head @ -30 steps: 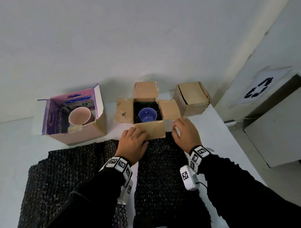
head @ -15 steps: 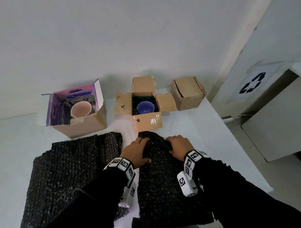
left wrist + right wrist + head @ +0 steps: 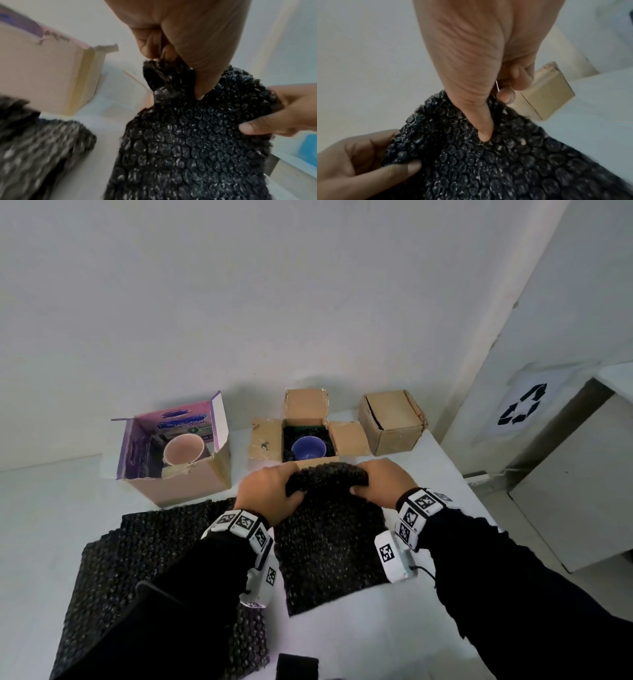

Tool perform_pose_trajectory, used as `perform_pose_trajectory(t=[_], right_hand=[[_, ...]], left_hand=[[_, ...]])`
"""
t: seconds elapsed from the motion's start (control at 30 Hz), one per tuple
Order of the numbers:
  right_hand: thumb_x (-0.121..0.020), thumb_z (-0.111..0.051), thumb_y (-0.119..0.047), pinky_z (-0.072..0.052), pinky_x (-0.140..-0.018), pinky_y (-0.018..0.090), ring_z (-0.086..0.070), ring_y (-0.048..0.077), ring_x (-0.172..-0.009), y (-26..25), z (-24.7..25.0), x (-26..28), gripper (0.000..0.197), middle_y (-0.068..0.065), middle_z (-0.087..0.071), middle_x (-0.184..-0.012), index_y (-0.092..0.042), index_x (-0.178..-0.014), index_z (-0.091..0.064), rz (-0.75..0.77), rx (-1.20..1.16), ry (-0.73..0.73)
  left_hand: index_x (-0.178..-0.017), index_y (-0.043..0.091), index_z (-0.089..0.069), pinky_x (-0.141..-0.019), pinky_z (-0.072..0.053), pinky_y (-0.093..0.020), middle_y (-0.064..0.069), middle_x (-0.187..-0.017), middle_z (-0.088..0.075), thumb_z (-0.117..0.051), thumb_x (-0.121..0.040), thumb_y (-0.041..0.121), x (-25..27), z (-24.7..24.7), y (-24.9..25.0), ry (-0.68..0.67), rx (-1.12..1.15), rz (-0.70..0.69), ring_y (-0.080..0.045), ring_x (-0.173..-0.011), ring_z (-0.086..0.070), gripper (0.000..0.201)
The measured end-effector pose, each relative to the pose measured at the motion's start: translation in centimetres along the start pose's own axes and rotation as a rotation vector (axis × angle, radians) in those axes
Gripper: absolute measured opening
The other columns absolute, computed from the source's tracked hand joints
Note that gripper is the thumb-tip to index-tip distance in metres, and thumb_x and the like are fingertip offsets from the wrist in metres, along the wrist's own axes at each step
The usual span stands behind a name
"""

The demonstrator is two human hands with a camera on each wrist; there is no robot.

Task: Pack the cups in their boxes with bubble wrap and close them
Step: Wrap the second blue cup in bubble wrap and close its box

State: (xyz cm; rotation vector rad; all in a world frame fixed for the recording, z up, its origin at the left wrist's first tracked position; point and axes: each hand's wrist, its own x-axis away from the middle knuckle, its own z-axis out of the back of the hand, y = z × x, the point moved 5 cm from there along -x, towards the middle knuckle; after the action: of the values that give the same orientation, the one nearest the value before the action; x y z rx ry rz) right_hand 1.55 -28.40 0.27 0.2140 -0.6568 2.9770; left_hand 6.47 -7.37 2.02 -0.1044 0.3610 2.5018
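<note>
The left hand and the right hand each pinched the far edge of a black sheet of bubble wrap, thumbs beneath and fingers curled over, lifting it off the white table. Just beyond stood an open brown cardboard box holding a blue cup, between a pink-purple open box with a pink cup and a closed brown box.
</note>
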Motion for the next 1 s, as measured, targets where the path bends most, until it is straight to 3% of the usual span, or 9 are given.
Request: perform_pose_trajectory(t=[0.1,0.17,0.27,0.37,0.5,0.67,0.83,0.9,1.0], right_hand=[[-0.093,-0.057,-0.032,-0.053,-0.077,0.039,-0.067,0.028,-0.085,-1.8,2.8,-1.1,0.023,0.008,-0.071,-0.094,-0.019,-0.112,-0.061,0.002,-0.08,0.07],[-0.095,-0.054,-0.027,-0.053,-0.076,0.039,-0.067,0.028,-0.083,-3.1,4.8,-2.0,0.022,0.009,-0.07,-0.092,-0.017,-0.115,-0.056,0.027,-0.113,0.155],[-0.09,-0.058,-0.012,-0.05,-0.078,0.042,-0.062,0.033,-0.091,-4.7,7.5,-3.5,0.02,0.013,-0.067,-0.101,-0.011,-0.11,-0.055,0.068,-0.179,0.3],[-0.085,-0.059,-0.006,-0.049,-0.082,0.041,-0.06,0.032,-0.096,-5.8,9.6,-4.8,0.026,0.014,-0.064,-0.106,-0.01,-0.11,-0.057,0.134,-0.278,0.428],[-0.077,-0.057,0.0,-0.047,-0.086,0.031,-0.058,0.02,-0.098,-6.7,11.5,-5.9,0.034,0.005,-0.058,-0.11,-0.017,-0.106,-0.058,0.257,-0.42,0.577],[-0.066,-0.067,0.0,-0.038,-0.102,0.021,-0.047,0.015,-0.123,-6.6,12.1,-7.4,0.049,0.003,-0.049,-0.131,-0.015,-0.113,-0.058,0.408,-0.407,0.686],[-0.059,-0.082,-0.029,-0.041,-0.103,0.042,-0.042,0.021,-0.127,-4.0,9.2,-8.3,0.066,0.001,-0.047,-0.135,-0.021,-0.119,-0.055,0.366,-0.286,0.557],[-0.054,-0.076,-0.051,-0.036,-0.102,0.052,-0.035,0.028,-0.131,-2.7,7.2,-7.7,0.077,-0.003,-0.046,-0.137,-0.028,-0.123,-0.052,0.309,-0.103,0.509],[-0.056,-0.066,-0.069,-0.026,-0.105,0.048,-0.028,0.027,-0.135,-1.9,4.6,-6.0,0.082,-0.008,-0.044,-0.139,-0.03,-0.127,-0.051,0.297,0.067,0.512]], left_hand=[[-0.09,0.02,-0.061,-0.066,-0.04,-0.034,-0.001,-0.087,-0.064,-0.062,-0.071,0.048,-1.8,3.2,-0.9,0.139,-0.089,-0.058,-0.032,-0.087,-0.055,0.034],[-0.094,0.02,-0.057,-0.073,-0.042,-0.04,-0.003,-0.09,-0.063,-0.06,-0.07,0.047,-2.9,4.9,-1.8,0.171,-0.08,-0.034,-0.033,-0.09,-0.055,0.037],[-0.111,0.017,-0.045,-0.064,-0.049,-0.039,-0.009,-0.086,-0.065,-0.066,-0.079,0.032,-4.7,7.3,-2.8,0.164,0.115,0.062,-0.034,-0.079,-0.062,0.041],[-0.122,0.017,-0.051,-0.067,-0.053,-0.041,-0.011,-0.096,-0.067,-0.067,-0.078,0.022,-6.1,9.5,-3.1,0.233,0.138,0.049,-0.035,-0.085,-0.064,0.047],[-0.105,0.009,-0.06,-0.055,-0.045,-0.033,-0.009,-0.1,-0.057,-0.065,-0.07,0.003,-7.5,11.6,-3.0,0.432,0.088,-0.07,-0.034,-0.073,-0.06,0.036],[-0.104,0.01,-0.056,-0.048,-0.045,-0.031,-0.007,-0.114,-0.053,-0.058,-0.066,-0.008,-8.7,13.0,-2.7,0.617,0.104,-0.144,-0.027,-0.077,-0.058,0.042],[-0.106,0.009,-0.056,-0.051,-0.049,-0.033,-0.011,-0.113,-0.056,-0.044,-0.071,0.016,-8.9,9.4,-2.3,0.505,0.048,-0.237,-0.03,-0.083,-0.059,0.038],[-0.103,0.011,-0.055,-0.053,-0.049,-0.034,-0.011,-0.106,-0.058,-0.055,-0.072,0.008,-8.6,6.6,-2.4,0.426,0.015,-0.265,-0.03,-0.081,-0.058,0.031],[-0.097,0.015,-0.054,-0.054,-0.047,-0.034,-0.007,-0.094,-0.059,-0.071,-0.064,0.001,-8.0,2.7,-2.7,0.309,-0.026,-0.243,-0.029,-0.076,-0.058,0.039]])
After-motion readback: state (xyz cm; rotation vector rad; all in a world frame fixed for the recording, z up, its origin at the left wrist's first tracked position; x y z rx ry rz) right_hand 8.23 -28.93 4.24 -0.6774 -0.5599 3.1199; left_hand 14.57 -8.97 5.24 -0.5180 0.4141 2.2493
